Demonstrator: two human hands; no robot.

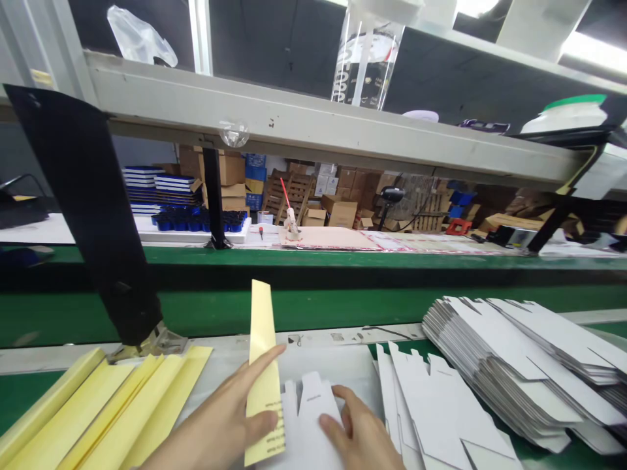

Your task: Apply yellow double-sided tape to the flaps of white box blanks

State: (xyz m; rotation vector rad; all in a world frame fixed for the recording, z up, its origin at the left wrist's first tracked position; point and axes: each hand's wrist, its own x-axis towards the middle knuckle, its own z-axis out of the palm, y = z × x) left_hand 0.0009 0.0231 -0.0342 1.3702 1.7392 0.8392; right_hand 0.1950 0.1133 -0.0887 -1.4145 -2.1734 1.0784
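My left hand [245, 398] is closed on a long yellow printed paper strip [263, 365], which stands nearly upright with dark text at its lower end. Thumb and fingers grip it from either side. Just to the right, my right hand [357, 427] has its fingers closed on a flat white carton [313, 418] with cut flaps at the top. The strip's edge overlaps the left side of this carton; whether the two touch is unclear. More yellow strips [142, 405] lie fanned out to the left. Loose flat white cartons [435, 405] lie right of my right hand.
A tall stack of flat white cartons [509, 365] rests at the right. Behind the worktop runs a green conveyor belt [313, 307]. A black post [93, 209] stands at left, and a grey shelf beam [313, 124] crosses overhead. Blue round parts [196, 220] sit beyond.
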